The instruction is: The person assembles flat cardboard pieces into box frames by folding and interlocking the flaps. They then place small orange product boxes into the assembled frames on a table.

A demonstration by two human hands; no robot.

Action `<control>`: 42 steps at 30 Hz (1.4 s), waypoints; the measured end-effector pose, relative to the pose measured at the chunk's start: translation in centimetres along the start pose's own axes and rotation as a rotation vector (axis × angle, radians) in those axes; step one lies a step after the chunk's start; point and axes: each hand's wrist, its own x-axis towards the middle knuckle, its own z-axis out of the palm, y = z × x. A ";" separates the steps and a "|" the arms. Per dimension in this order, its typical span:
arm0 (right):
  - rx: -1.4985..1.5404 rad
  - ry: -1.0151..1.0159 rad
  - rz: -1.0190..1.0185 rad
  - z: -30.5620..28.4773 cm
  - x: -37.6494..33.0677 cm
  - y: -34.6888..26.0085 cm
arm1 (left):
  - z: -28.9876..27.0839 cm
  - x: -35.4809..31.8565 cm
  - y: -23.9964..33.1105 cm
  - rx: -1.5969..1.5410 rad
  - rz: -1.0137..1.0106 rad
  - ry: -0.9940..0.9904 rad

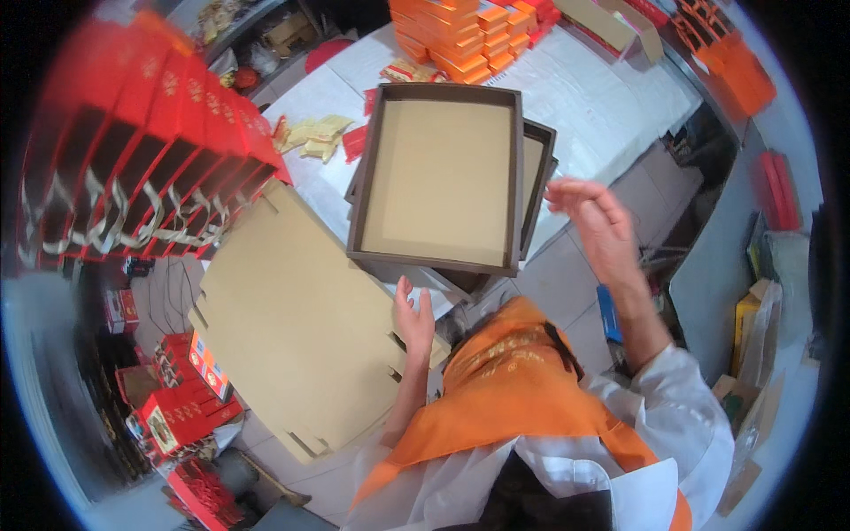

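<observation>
A shallow tray-like box [441,181] with dark brown walls and a tan bottom tops a stack near the table's front edge. Under it, a second brown box [537,146] sticks out at the right, turned at an angle. My left hand [413,319] is just below the top box's near edge, holding nothing, thumb apart from the fingers. To the right of the stack, my right hand [602,223] is raised, its fingers loosely bent and nothing in them. A flat tan cardboard sheet [297,327] with slots along its edges lies to the left of my left hand.
Red boxes with pale ribbon handles [159,133] stand in a row at the left. Orange boxes [460,40] are piled at the table's far side. Pale packets [314,134] lie left of the stack on the white-covered table [620,97]. Red packages [190,416] sit lower left.
</observation>
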 end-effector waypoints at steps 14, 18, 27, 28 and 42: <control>0.112 -0.843 -0.877 -27.2 9.8 -17.1 | 23.0 2.3 4.6 -0.588 -0.532 0.506; 0.191 -0.690 -0.957 -34.8 13.2 -18.0 | 22.3 1.3 14.2 -0.830 -0.583 0.419; -0.147 0.505 0.275 -45.8 24.1 0.3 | 40.7 6.5 18.2 -0.622 -0.518 0.316; 0.070 0.435 0.554 -44.4 24.3 4.8 | 42.1 7.9 18.4 -0.586 -0.477 0.302; 0.589 0.646 0.863 -69.5 28.2 32.1 | 45.4 14.1 7.6 1.094 -0.319 -0.100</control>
